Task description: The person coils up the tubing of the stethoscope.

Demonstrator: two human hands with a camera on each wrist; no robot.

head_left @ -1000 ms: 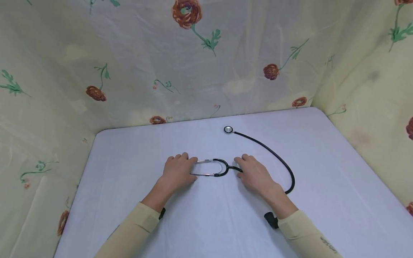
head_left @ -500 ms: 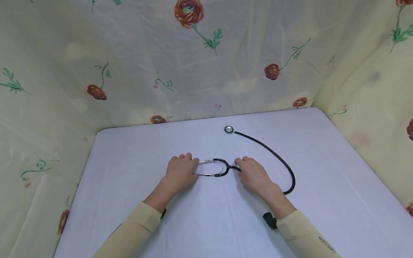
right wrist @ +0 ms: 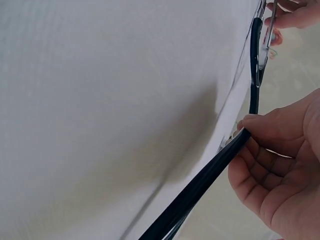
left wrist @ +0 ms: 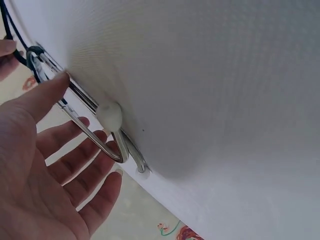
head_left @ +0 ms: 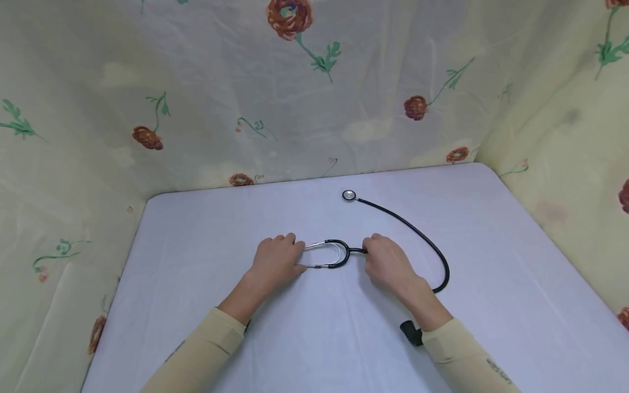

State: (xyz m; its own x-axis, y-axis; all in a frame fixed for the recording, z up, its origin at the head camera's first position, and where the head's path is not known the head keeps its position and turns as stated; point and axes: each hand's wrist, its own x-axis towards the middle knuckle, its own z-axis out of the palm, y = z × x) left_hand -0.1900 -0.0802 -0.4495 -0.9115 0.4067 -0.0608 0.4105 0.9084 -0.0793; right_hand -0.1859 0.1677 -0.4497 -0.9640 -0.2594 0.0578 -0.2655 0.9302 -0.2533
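Stethoscope (head_left: 339,254) lies flat, mid-bench. Metal ear tubes (left wrist: 82,102) point toward the left hand; black tube (head_left: 417,234) runs from the fork, loops out right and arcs back to the chest piece (head_left: 349,195), which sits nearer the back edge.

Left hand (head_left: 276,262) rests palm down over the ear-tube ends, fingers (left wrist: 75,140) straight and spread, thumb tip touching one metal tube; a white ear tip (left wrist: 109,116) shows just beside the thumb. Not curled round anything.

Right hand (head_left: 388,265) is at the fork, fingers (right wrist: 265,150) curled and pinching the black tube just behind it.

Bench (head_left: 221,333) is covered in a plain pale lavender-white sheet, rounded far corners. Cream cloth (head_left: 221,98) printed with red flowers and green stems hangs behind and on both sides, closing in the bench. Both sleeves (head_left: 196,355) are beige.
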